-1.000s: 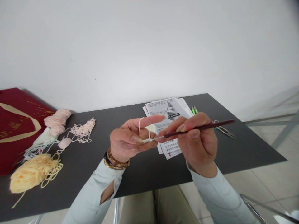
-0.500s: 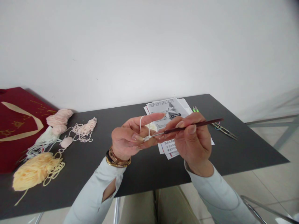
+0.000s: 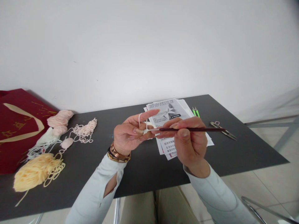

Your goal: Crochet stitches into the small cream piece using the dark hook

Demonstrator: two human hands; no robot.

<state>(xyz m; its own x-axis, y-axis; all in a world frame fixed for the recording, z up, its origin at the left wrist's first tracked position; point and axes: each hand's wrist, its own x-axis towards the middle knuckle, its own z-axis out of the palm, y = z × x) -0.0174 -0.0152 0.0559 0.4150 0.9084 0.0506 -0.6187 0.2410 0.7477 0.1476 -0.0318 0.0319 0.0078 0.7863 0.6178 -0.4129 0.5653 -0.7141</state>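
My left hand pinches a small piece of white yarn between thumb and fingers. A strand of that yarn loops over its raised index finger. My right hand grips a crochet hook with a dark red handle, held almost level. The hook's metal tip reaches the white yarn at my left fingertips, where fingers partly hide it. Both hands are held above the black table, in front of printed sheets.
On the black table lie yellow yarn, pink yarn, a loose pink tangle and white yarn. A red bag stands at the left. Green snips and scissors lie right of the sheets.
The crochet hook has turned from slanting up to the right to almost level, its handle end now lower. My right hand has shifted slightly left. My left hand keeps its hold on the white yarn.
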